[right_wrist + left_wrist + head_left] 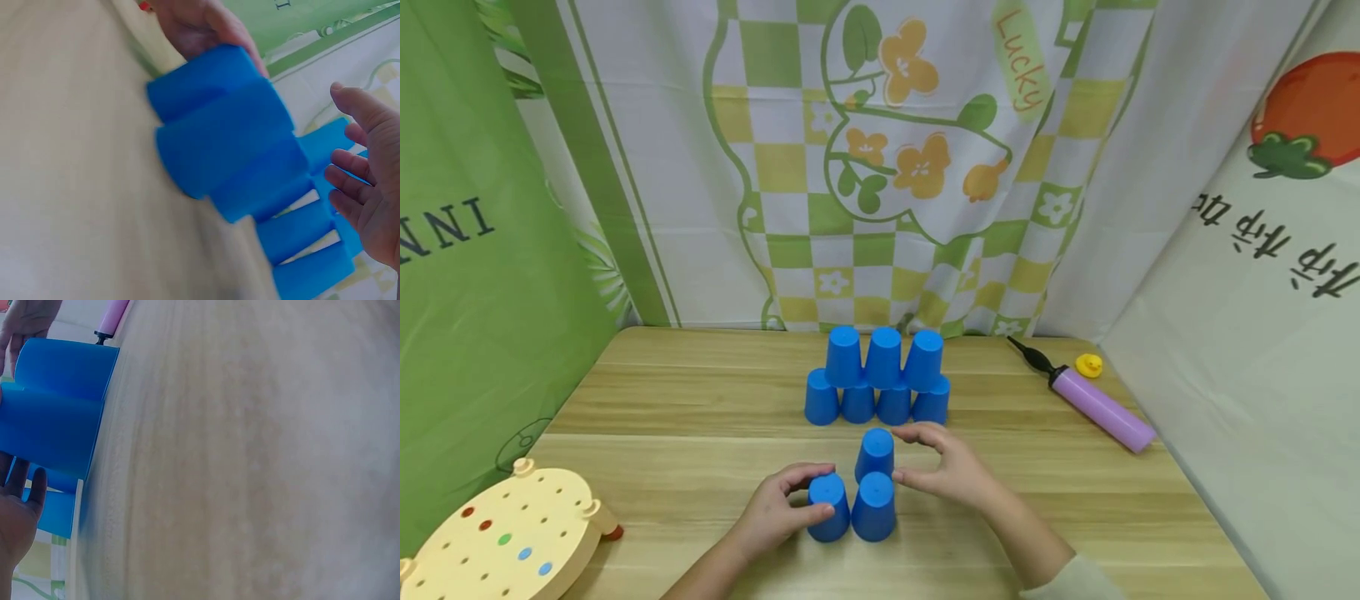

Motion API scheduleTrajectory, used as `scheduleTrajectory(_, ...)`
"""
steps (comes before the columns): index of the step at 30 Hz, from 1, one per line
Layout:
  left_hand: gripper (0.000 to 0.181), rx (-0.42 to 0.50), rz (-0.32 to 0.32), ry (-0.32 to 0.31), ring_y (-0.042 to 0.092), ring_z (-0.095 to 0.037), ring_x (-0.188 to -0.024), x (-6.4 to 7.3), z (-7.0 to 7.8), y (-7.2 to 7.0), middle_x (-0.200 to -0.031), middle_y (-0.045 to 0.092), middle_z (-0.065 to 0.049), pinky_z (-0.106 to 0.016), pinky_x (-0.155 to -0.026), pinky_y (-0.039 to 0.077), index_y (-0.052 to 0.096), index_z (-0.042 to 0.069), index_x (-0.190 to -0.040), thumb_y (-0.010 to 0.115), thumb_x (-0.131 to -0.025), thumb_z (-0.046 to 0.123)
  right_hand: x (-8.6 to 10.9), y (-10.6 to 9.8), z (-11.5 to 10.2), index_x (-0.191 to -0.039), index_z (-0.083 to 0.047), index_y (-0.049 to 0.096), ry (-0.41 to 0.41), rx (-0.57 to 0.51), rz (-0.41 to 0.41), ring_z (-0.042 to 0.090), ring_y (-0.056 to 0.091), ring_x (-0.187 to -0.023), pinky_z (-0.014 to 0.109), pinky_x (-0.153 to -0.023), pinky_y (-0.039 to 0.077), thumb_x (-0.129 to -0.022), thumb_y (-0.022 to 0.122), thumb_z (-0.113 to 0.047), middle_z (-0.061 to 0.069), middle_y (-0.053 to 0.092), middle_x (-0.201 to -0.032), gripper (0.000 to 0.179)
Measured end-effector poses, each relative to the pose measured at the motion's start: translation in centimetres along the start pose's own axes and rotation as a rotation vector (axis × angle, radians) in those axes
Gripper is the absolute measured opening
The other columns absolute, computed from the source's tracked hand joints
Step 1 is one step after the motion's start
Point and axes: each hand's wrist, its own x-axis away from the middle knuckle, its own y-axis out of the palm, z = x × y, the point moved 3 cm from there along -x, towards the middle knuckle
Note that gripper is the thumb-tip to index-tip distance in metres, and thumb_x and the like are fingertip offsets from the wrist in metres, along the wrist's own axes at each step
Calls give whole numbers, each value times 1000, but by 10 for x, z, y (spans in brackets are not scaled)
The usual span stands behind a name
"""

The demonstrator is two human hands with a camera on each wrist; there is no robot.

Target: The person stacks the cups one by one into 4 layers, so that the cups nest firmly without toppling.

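Note:
Three upside-down blue cups stand in a small group near the table's front. My left hand [780, 504] holds the front-left cup [828, 508], thumb on its near side and fingers behind it. Beside that cup is the front-right cup [873, 508], and the third cup [876, 454] stands just behind. To the right of these, my right hand [951, 468] has thumb and index finger spread; in the right wrist view, the hand [375, 169] is apart from the cups. Farther back, several blue cups form two tiers, three upper cups [883, 358] resting on a lower row [858, 404].
A cream pegboard [505, 533] with coloured dots and short legs is at the table's left front. On the right lie a purple hand pump [1101, 408] with a black nozzle and a yellow rubber duck [1088, 365]. Printed curtains [670, 167] enclose the table's back and sides.

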Motion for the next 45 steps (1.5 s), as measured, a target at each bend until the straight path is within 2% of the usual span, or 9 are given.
scheduleTrajectory(5, 51, -5, 5, 11, 58, -32, -120, 0, 0, 0, -131, 63, -15, -46, -99, 49, 62, 3, -128, 78, -83, 22, 7, 17, 4, -128, -17, 63, 17, -44, -42, 28, 57, -120, 57, -102, 46, -83, 78, -35, 3, 64, -129, 51)
scheduleTrajectory(9, 51, -16, 10, 0, 59, -30, -120, 0, -2, 1, -131, 64, -14, -48, -100, 49, 62, 4, -128, 78, -84, 23, 10, 25, 5, -126, -17, 64, 13, -44, -46, 26, 59, -116, 55, -100, 49, -82, 79, -36, 2, 64, -126, 50)
scheduleTrajectory(14, 52, -19, 24, -25, 59, -30, -119, 0, -3, 1, -130, 65, -12, -48, -100, 49, 63, 5, -128, 79, -82, 25, 13, 33, 6, -127, -19, 64, 34, -45, -71, 23, 59, -114, 54, -99, 50, -82, 78, -39, 0, 63, -122, 51)
scheduleTrajectory(17, 51, -21, 22, -17, 58, -32, -120, 0, -3, 1, -130, 65, -13, -49, -99, 49, 63, 5, -128, 79, -83, 25, 13, 37, 8, -127, -21, 64, 48, -52, -90, 22, 59, -114, 52, -100, 50, -82, 78, -40, -1, 63, -122, 51)
scheduleTrajectory(25, 53, -1, 13, -25, 59, -33, -119, 1, -2, 0, -129, 65, -14, -50, -100, 49, 62, 5, -128, 79, -82, 24, 13, 43, 12, -129, -20, 62, 87, -88, -118, 27, 59, -120, 53, -101, 49, -82, 78, -40, 2, 62, -130, 53)
scheduleTrajectory(37, 57, 3, -10, -44, 59, -35, -120, 2, 3, -2, -131, 64, -15, -54, -101, 48, 60, 3, -131, 79, -83, 27, 14, 41, 10, -129, -19, 62, 84, -76, -112, 29, 60, -119, 53, -100, 50, -82, 78, -39, 4, 62, -129, 54)
scheduleTrajectory(41, 56, -5, 5, -45, 60, -32, -119, 2, 13, -6, -129, 66, -13, -55, -102, 48, 61, 5, -131, 79, -82, 28, 17, 32, 4, -128, -18, 63, 64, -68, -103, 30, 60, -118, 55, -99, 49, -82, 79, -37, 5, 63, -128, 53)
scheduleTrajectory(45, 55, -19, 23, -16, 61, -29, -116, 0, 32, -14, -126, 67, -12, -56, -101, 47, 62, 6, -130, 80, -82, 26, 19, 16, -5, -128, -15, 63, 32, -58, -92, 30, 60, -117, 56, -99, 49, -82, 79, -35, 7, 64, -128, 53)
